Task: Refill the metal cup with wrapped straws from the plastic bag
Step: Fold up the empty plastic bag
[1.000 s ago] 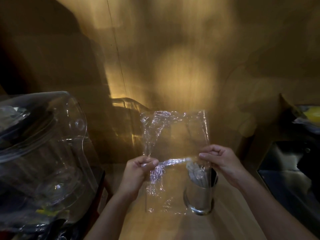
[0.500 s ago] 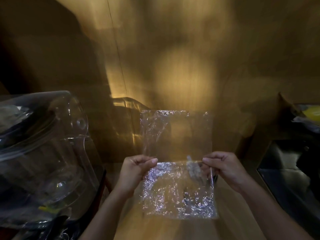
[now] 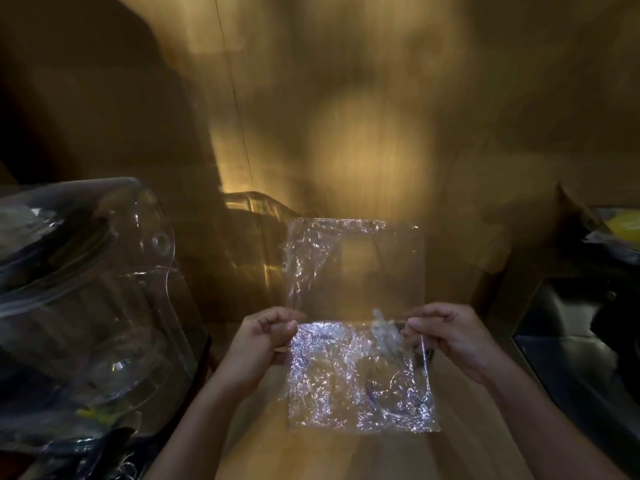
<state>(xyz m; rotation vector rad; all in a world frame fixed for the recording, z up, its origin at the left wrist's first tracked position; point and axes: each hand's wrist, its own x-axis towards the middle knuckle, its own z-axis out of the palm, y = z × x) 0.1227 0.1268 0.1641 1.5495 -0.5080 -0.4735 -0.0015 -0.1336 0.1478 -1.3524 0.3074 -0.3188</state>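
A clear, crinkled plastic bag (image 3: pixel 356 375) is stretched flat between my hands above the wooden counter. My left hand (image 3: pixel 259 344) pinches its left edge at mid height, and my right hand (image 3: pixel 450 337) pinches the right edge. The bag looks empty and folds across the line between my fingers. Behind its lower right part the metal cup (image 3: pixel 398 386) shows dimly through the plastic, with pale wrapped straws (image 3: pixel 384 330) sticking up out of it near my right thumb.
A large clear plastic dome-shaped cover (image 3: pixel 86 306) fills the left side, over dark clutter. A dark sink or tray (image 3: pixel 581 341) lies at the right, with a yellow object (image 3: pixel 623 226) behind it. A wooden wall stands close behind the counter (image 3: pixel 346 455).
The bag's crumpled lower half has been spread out flat and now hangs in front of the cup. My hands have moved slightly lower and pulled the bag taut.
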